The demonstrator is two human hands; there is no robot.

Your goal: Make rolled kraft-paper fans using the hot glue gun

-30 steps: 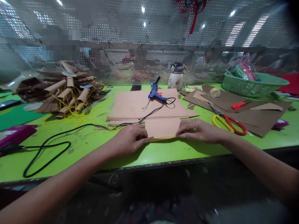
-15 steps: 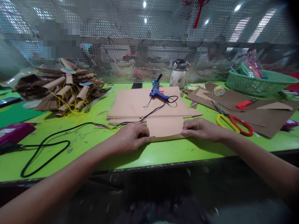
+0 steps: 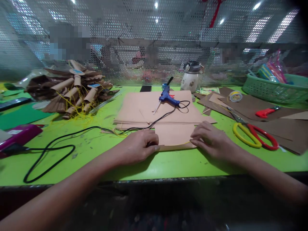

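Observation:
A small tan sheet of kraft paper (image 3: 174, 134) lies at the front of the green table, its near edge folded up into a narrow strip. My left hand (image 3: 138, 145) pinches the sheet's left end between thumb and curled fingers. At the other end, my right hand (image 3: 213, 141) grips the folded corner with its fingertips. Just beyond is a stack of larger tan paper sheets (image 3: 134, 107). On that stack rests a blue glue gun (image 3: 168, 98), nozzle toward me, its black cord running left.
To the right lie scissors (image 3: 255, 133) with yellow and red handles, a red-handled cutter (image 3: 266, 112), a tape roll (image 3: 235, 96) and brown paper. A green basket (image 3: 276, 88) stands behind them. Crumpled brown paper bundles (image 3: 72, 89) with yellow string sit left; a bottle (image 3: 190, 78) stands at back.
My right hand's fingers have shifted and bunched over the folded edge at the right end. The left hand keeps its pinch. The whole view has swung slightly left.

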